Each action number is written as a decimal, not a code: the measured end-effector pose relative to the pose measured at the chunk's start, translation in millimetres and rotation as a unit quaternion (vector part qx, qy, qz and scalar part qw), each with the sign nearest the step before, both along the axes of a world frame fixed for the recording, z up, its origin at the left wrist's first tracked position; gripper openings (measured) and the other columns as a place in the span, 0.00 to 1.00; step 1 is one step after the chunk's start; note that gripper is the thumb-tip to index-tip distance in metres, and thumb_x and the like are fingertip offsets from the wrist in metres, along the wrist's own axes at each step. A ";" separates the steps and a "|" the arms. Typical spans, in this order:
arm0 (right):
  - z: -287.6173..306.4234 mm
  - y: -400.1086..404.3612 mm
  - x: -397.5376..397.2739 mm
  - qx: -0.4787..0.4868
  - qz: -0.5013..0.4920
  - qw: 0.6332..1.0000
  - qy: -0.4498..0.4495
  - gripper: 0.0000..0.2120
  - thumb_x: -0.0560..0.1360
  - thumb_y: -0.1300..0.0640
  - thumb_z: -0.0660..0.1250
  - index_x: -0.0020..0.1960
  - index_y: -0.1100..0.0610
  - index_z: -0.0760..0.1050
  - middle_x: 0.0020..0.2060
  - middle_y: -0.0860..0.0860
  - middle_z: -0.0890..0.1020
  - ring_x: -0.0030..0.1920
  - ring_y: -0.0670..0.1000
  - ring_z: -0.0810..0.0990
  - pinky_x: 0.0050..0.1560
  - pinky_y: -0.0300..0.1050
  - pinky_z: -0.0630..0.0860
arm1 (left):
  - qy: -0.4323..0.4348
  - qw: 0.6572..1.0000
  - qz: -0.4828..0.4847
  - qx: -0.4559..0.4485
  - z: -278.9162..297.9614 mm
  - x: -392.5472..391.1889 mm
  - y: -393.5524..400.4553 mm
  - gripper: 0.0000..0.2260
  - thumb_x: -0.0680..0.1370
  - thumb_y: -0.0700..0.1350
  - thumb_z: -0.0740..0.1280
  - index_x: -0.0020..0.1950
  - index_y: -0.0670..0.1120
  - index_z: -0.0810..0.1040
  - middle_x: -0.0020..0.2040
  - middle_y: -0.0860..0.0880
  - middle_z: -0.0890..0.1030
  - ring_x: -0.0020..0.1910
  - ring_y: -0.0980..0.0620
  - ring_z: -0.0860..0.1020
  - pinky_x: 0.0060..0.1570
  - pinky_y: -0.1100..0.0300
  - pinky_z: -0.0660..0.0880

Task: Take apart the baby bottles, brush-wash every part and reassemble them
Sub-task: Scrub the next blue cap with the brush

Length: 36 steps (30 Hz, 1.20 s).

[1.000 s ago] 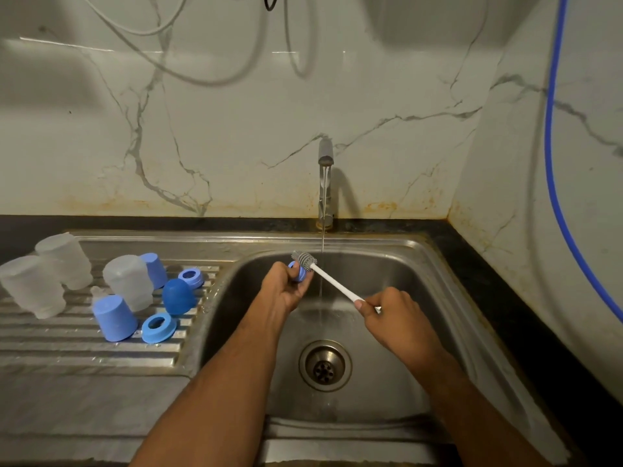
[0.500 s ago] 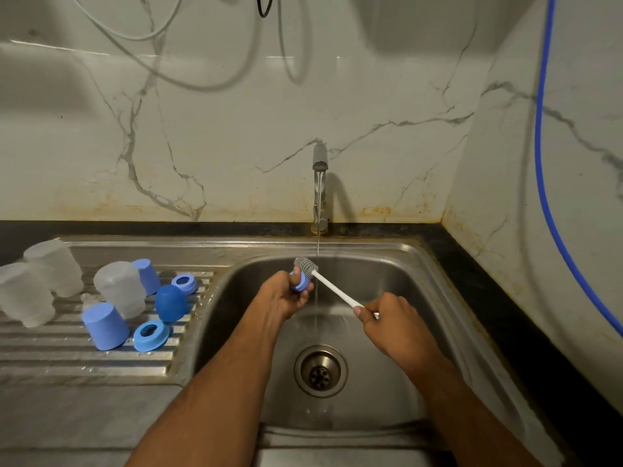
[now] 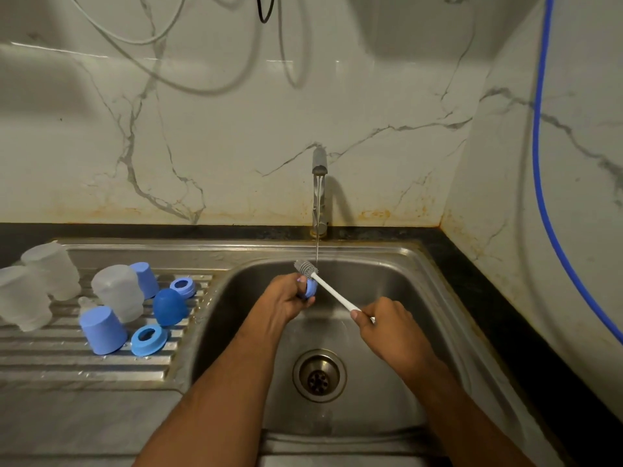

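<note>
Over the sink (image 3: 387, 264), the left hand (image 3: 286, 299) has its fingers curled around a small blue bottle ring (image 3: 310, 289), and the right hand (image 3: 391, 326) grips the white handle of a bottle brush (image 3: 332, 289). The gray brush head sits just above the ring, under the thin water from the tap (image 3: 319, 190). On the ribbed drainboard (image 3: 67, 362) to the left stand cloudy bottles (image 3: 118, 296), blue caps (image 3: 102, 329) and two more blue rings (image 3: 148, 339).
</note>
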State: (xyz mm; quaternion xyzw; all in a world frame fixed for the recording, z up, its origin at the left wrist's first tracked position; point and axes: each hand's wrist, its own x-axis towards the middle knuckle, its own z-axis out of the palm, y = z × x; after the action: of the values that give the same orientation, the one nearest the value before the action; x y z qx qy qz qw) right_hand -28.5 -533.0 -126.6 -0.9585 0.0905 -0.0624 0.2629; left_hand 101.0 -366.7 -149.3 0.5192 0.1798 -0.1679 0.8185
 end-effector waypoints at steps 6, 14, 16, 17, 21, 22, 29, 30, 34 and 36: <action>0.9 -5.1 -5.1 0.010 0.012 1.000 0.014 0.16 0.82 0.45 0.65 0.50 0.56 0.85 0.37 0.49 0.83 0.37 0.46 0.82 0.40 0.42 0.78 | 0.058 0.989 0.069 -0.116 -6.1 6.8 23.5 0.07 0.80 0.32 0.63 0.48 0.41 0.78 0.55 0.43 0.79 0.51 0.47 0.78 0.42 0.56 0.73; 3.3 -2.9 1.8 0.020 0.000 1.000 -0.012 0.16 0.81 0.44 0.66 0.53 0.56 0.83 0.40 0.49 0.83 0.40 0.47 0.82 0.44 0.45 0.80 | 0.063 0.988 0.030 -0.136 3.0 3.4 11.3 0.12 0.81 0.30 0.57 0.63 0.35 0.74 0.65 0.35 0.73 0.53 0.40 0.78 0.49 0.48 0.78; 2.8 -4.1 3.4 0.027 0.002 1.000 -0.007 0.16 0.81 0.45 0.66 0.52 0.56 0.84 0.39 0.50 0.83 0.39 0.47 0.81 0.42 0.44 0.79 | 0.062 0.989 0.033 -0.134 4.0 2.7 10.2 0.11 0.82 0.30 0.56 0.59 0.35 0.74 0.64 0.35 0.74 0.56 0.40 0.78 0.52 0.46 0.78; 1.6 -4.8 2.9 0.028 0.007 1.000 0.000 0.16 0.82 0.45 0.66 0.51 0.56 0.84 0.37 0.49 0.83 0.38 0.47 0.81 0.41 0.44 0.78 | 0.058 0.988 0.042 -0.139 4.0 2.9 11.1 0.11 0.82 0.30 0.55 0.59 0.34 0.74 0.63 0.36 0.74 0.60 0.40 0.77 0.57 0.45 0.77; -0.5 -8.7 -0.5 0.033 0.018 0.999 0.020 0.16 0.82 0.46 0.66 0.46 0.57 0.84 0.34 0.52 0.83 0.36 0.49 0.83 0.39 0.45 0.80 | 0.035 0.987 0.077 -0.134 7.1 7.8 18.8 0.08 0.82 0.30 0.56 0.58 0.34 0.73 0.52 0.35 0.75 0.58 0.38 0.76 0.65 0.44 0.74; -0.1 -9.9 0.2 0.031 0.016 0.999 0.018 0.16 0.82 0.46 0.66 0.46 0.57 0.84 0.34 0.51 0.83 0.36 0.49 0.83 0.40 0.45 0.80 | 0.029 0.990 0.067 -0.124 8.2 6.8 17.2 0.08 0.82 0.29 0.56 0.56 0.33 0.73 0.50 0.35 0.74 0.54 0.39 0.77 0.64 0.45 0.75; -2.5 -4.1 -2.2 0.025 0.017 1.000 0.006 0.15 0.81 0.45 0.66 0.52 0.56 0.84 0.38 0.50 0.82 0.38 0.47 0.81 0.39 0.43 0.76 | 0.032 0.993 0.051 -0.102 4.0 -0.6 11.7 0.10 0.81 0.28 0.54 0.54 0.34 0.75 0.57 0.36 0.73 0.52 0.40 0.77 0.51 0.48 0.78; -2.3 -6.5 -3.2 0.028 0.021 0.999 0.014 0.16 0.82 0.46 0.66 0.51 0.56 0.85 0.36 0.49 0.82 0.37 0.47 0.81 0.38 0.43 0.76 | 0.032 0.991 0.070 -0.107 3.8 2.6 14.8 0.10 0.81 0.28 0.55 0.56 0.34 0.74 0.57 0.36 0.74 0.56 0.39 0.77 0.54 0.48 0.78; 0.8 -12.5 -1.7 0.017 0.010 1.000 -0.002 0.16 0.82 0.46 0.66 0.52 0.57 0.84 0.37 0.49 0.82 0.37 0.45 0.80 0.40 0.43 0.78 | 0.028 0.991 0.075 -0.106 5.2 3.8 19.0 0.11 0.79 0.30 0.59 0.58 0.38 0.76 0.62 0.37 0.77 0.56 0.41 0.79 0.46 0.52 0.78; 1.3 -7.4 -0.4 0.006 -0.003 1.000 -0.012 0.17 0.82 0.44 0.65 0.51 0.57 0.83 0.38 0.49 0.82 0.38 0.46 0.80 0.43 0.46 0.80 | 0.027 0.992 0.054 -0.107 1.7 -0.3 19.4 0.14 0.79 0.34 0.62 0.63 0.39 0.77 0.61 0.37 0.78 0.50 0.44 0.79 0.43 0.54 0.78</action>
State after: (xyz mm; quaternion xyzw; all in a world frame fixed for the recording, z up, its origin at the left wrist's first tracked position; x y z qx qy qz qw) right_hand -28.9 -540.4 -125.3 -0.9558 0.0904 -0.0738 0.2699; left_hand 100.6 -347.4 -147.7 0.4134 0.2110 -0.1559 0.8719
